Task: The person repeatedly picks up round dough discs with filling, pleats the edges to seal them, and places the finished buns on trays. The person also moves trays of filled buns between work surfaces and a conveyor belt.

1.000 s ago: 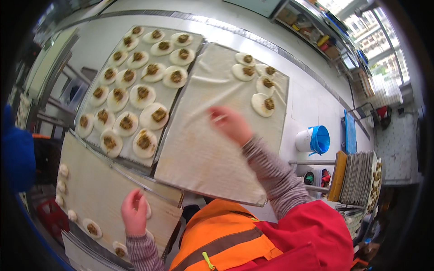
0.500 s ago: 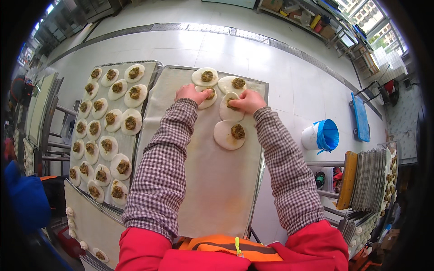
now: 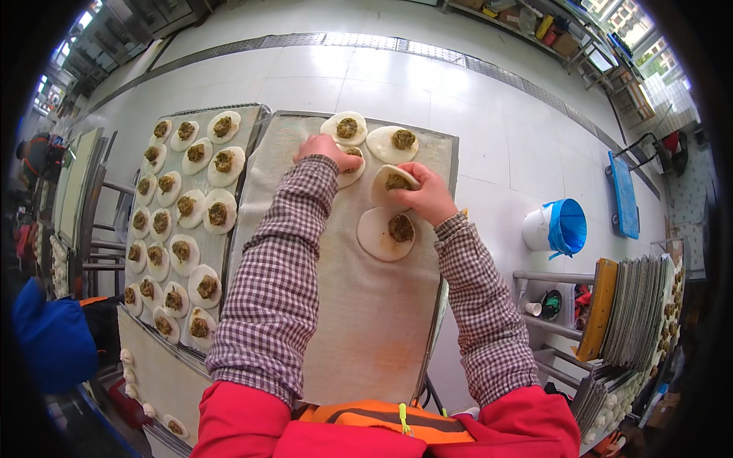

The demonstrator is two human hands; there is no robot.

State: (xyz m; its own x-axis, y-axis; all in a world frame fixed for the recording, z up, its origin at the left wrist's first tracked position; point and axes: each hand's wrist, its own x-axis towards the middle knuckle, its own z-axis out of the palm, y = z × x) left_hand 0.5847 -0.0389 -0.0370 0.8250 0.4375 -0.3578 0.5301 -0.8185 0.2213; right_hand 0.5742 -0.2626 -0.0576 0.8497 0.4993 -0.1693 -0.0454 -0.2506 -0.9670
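Note:
My left hand (image 3: 327, 150) is closed at the left side of a filled dough round (image 3: 353, 174), its thumb by the brown filling and its fingertips partly hidden. To the right, my right hand (image 3: 429, 195) pinches the edge of another dough round (image 3: 384, 183), whose far edge is raised and curls over the filling. Both rounds sit on a cloth-lined tray (image 3: 343, 328). Two more flat filled rounds, an upper-left one (image 3: 346, 128) and a wide one (image 3: 392, 143), lie beyond my hands. Nearer to me rests a large filled round (image 3: 382, 235).
A second tray (image 3: 200, 259) on the left carries rows of open filled dough rounds. At the lower left, another tray (image 3: 164, 374) has small dough pieces along its edge. A white bucket with a blue liner (image 3: 561, 227) stands on the floor, near stacked trays (image 3: 630, 305).
My right hand has drawn slightly toward me and right, and the far edge of its dough round now stands up. My left hand stays at its round, with the fingers barely shifted.

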